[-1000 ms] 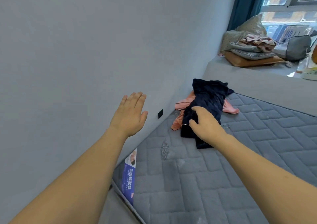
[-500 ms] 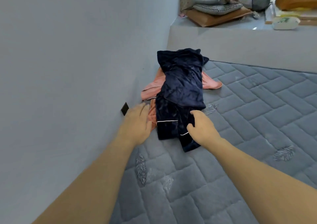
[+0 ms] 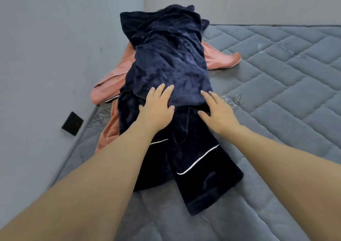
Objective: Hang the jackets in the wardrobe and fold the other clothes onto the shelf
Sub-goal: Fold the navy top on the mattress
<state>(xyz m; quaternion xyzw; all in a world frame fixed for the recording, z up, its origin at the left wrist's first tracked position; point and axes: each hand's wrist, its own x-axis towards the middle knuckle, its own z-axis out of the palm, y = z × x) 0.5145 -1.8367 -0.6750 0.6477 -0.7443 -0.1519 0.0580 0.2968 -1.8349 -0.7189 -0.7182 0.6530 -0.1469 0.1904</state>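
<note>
A dark navy velvet garment (image 3: 169, 60) with thin white piping lies in a heap along the mattress (image 3: 276, 96), close to the wall. Under it lies a salmon-pink garment (image 3: 114, 80), which sticks out on both sides. My left hand (image 3: 156, 109) rests flat on the navy fabric near its middle, fingers straight and spread. To its right, my right hand (image 3: 217, 111) lies on the same garment with its fingers extended, thumb towards the left hand. Neither hand grips the cloth.
A grey wall (image 3: 55, 56) runs along the left edge of the mattress, with a small black square plate (image 3: 72, 123) on it. A grey padded ledge (image 3: 258, 4) rises behind the clothes. Bare quilted mattress stretches to the right.
The view has closed in on the clothes. My left hand moved from the mattress edge by the wall onto the navy garment. My right hand shifted from the lower hem up to the garment's middle.
</note>
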